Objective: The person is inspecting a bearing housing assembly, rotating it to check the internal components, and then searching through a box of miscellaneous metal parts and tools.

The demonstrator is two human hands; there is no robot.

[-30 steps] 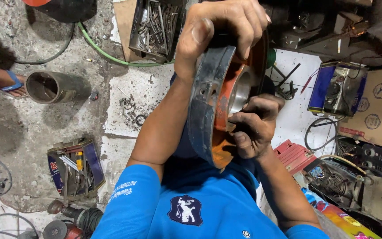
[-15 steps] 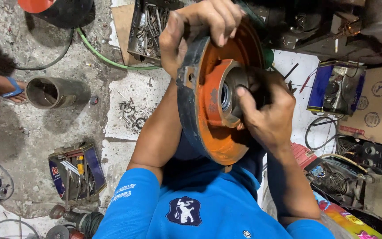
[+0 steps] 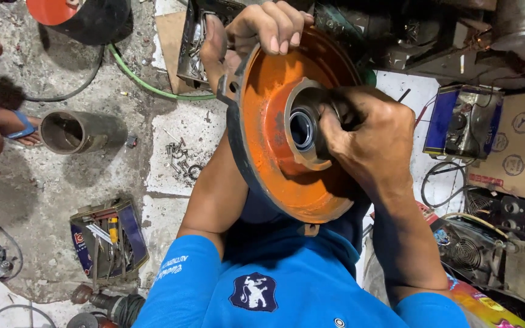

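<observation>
Orange-painted, the round metal end cover (image 3: pixel 287 133) stands on edge above the person's lap, over the concrete floor (image 3: pixel 44 182). Left hand (image 3: pixel 256 30) has its grip closed over the top rim; right hand (image 3: pixel 369 136) has its grip pinched narrow at the central bearing hub (image 3: pixel 304 129).

A single head-worn camera looks almost straight down from above the person. It sits very near the work: the orange motor end cover (image 3: pixel 287 140) and both hands fill the upper middle, the blue shirt (image 3: pixel 274 285) the lower edge. Around them the view takes in the concrete floor (image 3: pixel 50 200) on the left and machine parts on the right.
</observation>
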